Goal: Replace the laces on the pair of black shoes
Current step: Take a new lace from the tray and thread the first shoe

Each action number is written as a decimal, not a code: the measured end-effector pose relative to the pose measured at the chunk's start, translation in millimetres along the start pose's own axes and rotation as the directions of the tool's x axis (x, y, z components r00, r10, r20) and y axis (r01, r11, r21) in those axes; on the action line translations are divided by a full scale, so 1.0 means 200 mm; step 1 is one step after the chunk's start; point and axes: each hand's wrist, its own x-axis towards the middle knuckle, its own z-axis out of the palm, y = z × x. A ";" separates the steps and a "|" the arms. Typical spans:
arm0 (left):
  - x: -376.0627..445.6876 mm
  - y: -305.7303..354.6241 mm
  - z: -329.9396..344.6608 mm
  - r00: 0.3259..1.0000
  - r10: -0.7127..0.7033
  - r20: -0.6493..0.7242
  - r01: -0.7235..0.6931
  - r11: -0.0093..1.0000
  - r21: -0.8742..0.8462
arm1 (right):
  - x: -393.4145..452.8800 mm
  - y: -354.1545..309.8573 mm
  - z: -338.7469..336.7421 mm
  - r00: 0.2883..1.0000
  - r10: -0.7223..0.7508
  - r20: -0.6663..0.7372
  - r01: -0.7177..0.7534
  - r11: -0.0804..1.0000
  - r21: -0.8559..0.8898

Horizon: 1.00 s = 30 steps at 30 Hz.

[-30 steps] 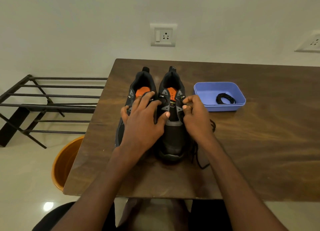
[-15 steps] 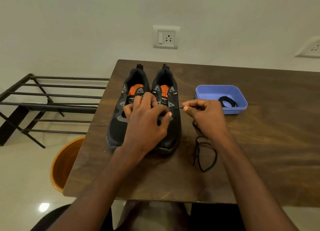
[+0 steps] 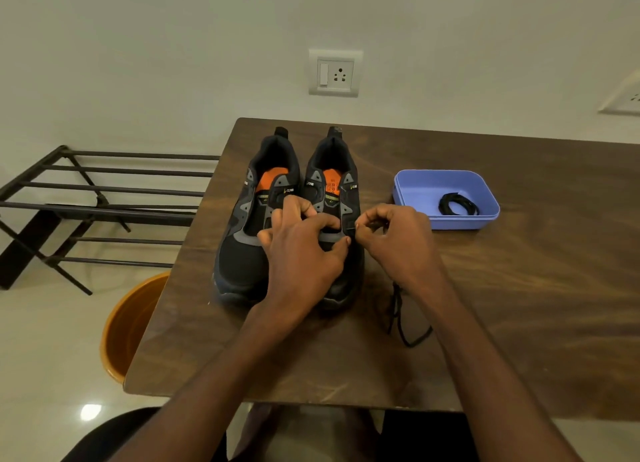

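Two black shoes side by side near far left corner of desk [image 3: 519, 288], toes toward viewer, orange insoles showing. No lacing visible on left shoe [image 3: 242, 253]; right shoe [image 3: 341, 198] under work.

Left hand [image 3: 304, 253] draped over right shoe's lower eyelet rows, fingers curled, thumb tip meeting the inner edge by the eyelets; apparently bracing the upper, though whether it pinches lace as well cannot be told.

Right hand [image 3: 398, 239] pinching lace tip between thumb and forefinger, pressed right against outer eyelet flap. Half a second back, same hand held well off shoe's side with lace tip drawn out; now closed in to touching. Reads as a return stroke: tip being fed into next eyelet, not pulled free.

Black lace [image 3: 401, 323] trailing from under right wrist in a loose loop on desk, beside shoe's toe. Much slack still unthreaded, so lacing judged early, low rows only.

Second lace [image 3: 458, 205] coiled in blue tray [image 3: 408, 184], right of shoes, untouched; presumably for left shoe.

Orange bucket [image 3: 131, 323] on floor below desk edge; black rack [image 3: 104, 201] to left.
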 end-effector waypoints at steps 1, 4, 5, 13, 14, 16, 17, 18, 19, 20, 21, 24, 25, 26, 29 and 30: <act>-0.01 0.01 0.01 1.000 -0.009 -0.006 0.009 1.000 -0.013 | 0.00 0.00 0.00 1.000 -0.021 0.002 0.021 1.000 -0.011; -0.03 0.03 0.03 0.999 -0.042 -0.024 0.040 0.996 -0.075 | -0.01 -0.02 0.02 0.997 -0.078 0.011 0.078 0.996 -0.031; -0.04 0.04 0.04 0.998 -0.050 -0.026 0.048 0.994 -0.099 | -0.01 -0.02 0.03 0.996 -0.086 0.019 0.087 0.996 -0.030; 0.00 0.02 -0.02 0.995 0.068 0.076 -0.056 0.987 -0.152 | -0.01 0.05 -0.01 0.994 -0.029 0.105 0.006 0.978 0.208; 0.00 0.02 -0.03 0.993 0.071 0.094 -0.059 0.990 -0.130 | -0.01 0.05 -0.01 0.994 -0.033 0.105 0.011 0.977 0.211; 0.01 0.03 -0.05 0.989 0.057 0.139 -0.043 0.994 -0.101 | -0.01 0.05 -0.01 0.995 -0.043 0.086 0.025 0.979 0.202; 0.02 0.03 -0.06 0.984 0.046 0.171 -0.030 0.995 -0.096 | -0.01 0.05 -0.01 0.996 -0.051 0.078 0.034 0.980 0.198; 0.03 0.03 -0.07 0.978 0.039 0.205 -0.020 0.996 -0.091 | -0.01 0.05 0.00 0.995 -0.059 0.080 0.042 0.980 0.195; 0.04 0.03 -0.08 0.970 0.035 0.239 -0.015 0.996 -0.086 | -0.01 0.05 0.00 0.994 -0.067 0.087 0.049 0.979 0.198; 0.05 0.03 -0.09 0.963 0.034 0.268 -0.012 0.996 -0.084 | -0.02 0.05 0.00 0.992 -0.084 0.091 0.064 0.978 0.199; 0.06 0.03 -0.10 0.957 0.036 0.288 -0.013 0.997 -0.082 | -0.02 0.05 0.00 0.990 -0.111 0.087 0.092 0.977 0.191; 0.07 0.03 -0.12 0.945 0.035 0.324 -0.022 0.999 -0.044 | -0.03 0.04 0.01 0.976 -0.193 0.102 0.181 0.976 0.123; 0.07 0.03 -0.12 0.943 0.031 0.331 -0.019 0.999 -0.037 | -0.03 0.04 0.02 0.971 -0.206 0.117 0.194 0.975 0.110; 0.07 0.02 -0.12 0.942 0.026 0.334 -0.012 0.999 -0.043 | -0.03 0.04 0.02 0.968 -0.216 0.129 0.205 0.974 0.097; 0.07 0.02 -0.13 0.947 0.002 0.322 0.032 0.995 -0.099 | -0.04 0.03 0.03 0.960 -0.232 0.158 0.221 0.972 0.084; 0.07 0.02 -0.13 0.950 -0.004 0.312 0.040 0.993 -0.111 | -0.04 0.03 0.03 0.957 -0.236 0.169 0.224 0.970 0.091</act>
